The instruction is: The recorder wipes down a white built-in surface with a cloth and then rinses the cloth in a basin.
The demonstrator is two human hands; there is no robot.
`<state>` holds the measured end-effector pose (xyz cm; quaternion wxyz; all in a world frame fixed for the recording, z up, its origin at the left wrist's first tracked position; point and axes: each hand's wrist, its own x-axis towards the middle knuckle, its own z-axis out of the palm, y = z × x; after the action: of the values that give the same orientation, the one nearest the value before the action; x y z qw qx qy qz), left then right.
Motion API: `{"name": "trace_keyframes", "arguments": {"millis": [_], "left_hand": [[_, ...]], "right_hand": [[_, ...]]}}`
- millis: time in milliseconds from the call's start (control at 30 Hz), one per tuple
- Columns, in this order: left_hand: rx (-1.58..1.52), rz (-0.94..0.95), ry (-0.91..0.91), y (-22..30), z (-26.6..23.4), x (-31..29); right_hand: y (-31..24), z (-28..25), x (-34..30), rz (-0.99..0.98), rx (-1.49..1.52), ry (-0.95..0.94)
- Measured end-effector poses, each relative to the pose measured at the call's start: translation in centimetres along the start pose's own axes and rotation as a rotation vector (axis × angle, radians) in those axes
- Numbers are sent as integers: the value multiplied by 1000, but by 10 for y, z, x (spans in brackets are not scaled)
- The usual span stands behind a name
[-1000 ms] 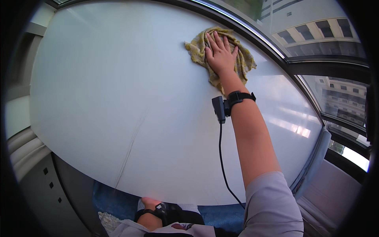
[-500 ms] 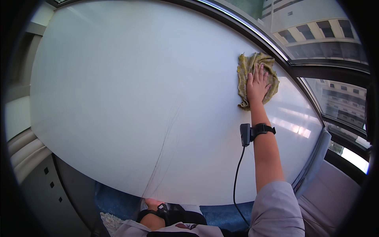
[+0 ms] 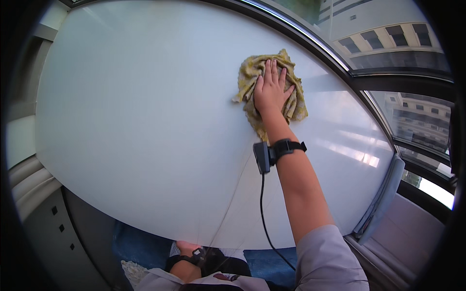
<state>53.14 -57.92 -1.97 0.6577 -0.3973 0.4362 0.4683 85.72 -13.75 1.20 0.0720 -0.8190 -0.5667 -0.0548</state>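
Note:
My right hand (image 3: pixel 273 89) lies flat on a crumpled yellow-green cloth (image 3: pixel 250 72), its fingers stretched out and somewhat spread. Under the palm, the cloth rests against the white tabletop (image 3: pixel 141 121), right of the middle and toward the far side. A black strap with a small dark device (image 3: pixel 262 157) circles my right wrist, and a black cable (image 3: pixel 262 203) hangs from it. Down at the near edge, my left hand (image 3: pixel 186 248) is low by my lap; its fingers are hidden, so their state does not show. It also wears a black strap.
A dark window frame (image 3: pixel 340 72) runs along the far and right sides of the tabletop, with buildings behind the glass. Grey-blue fabric (image 3: pixel 381 199) hangs at the right corner. A pale curved padded edge (image 3: pixel 31 186) and a grey panel with dark squares are at the left.
My right hand has slid the cloth leftward over the tabletop, away from the window frame on the right. My left hand stays low at the near edge.

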Motion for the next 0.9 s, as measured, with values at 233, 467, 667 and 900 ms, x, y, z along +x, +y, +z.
{"name": "trace_keyframes", "arguments": {"millis": [233, 467, 667, 900], "left_hand": [[-101, 95, 9, 22, -17, 1], [-34, 106, -47, 3, -13, 6], [-17, 102, -115, 17, -39, 15], [-27, 92, -93, 16, -31, 14]], "right_hand": [[-3, 13, -81, -101, 177, -78], [7, -1, 9, 90, 44, -64], [12, -9, -114, -246, 162, -114], [38, -24, -181, -156, 105, -264]]}}
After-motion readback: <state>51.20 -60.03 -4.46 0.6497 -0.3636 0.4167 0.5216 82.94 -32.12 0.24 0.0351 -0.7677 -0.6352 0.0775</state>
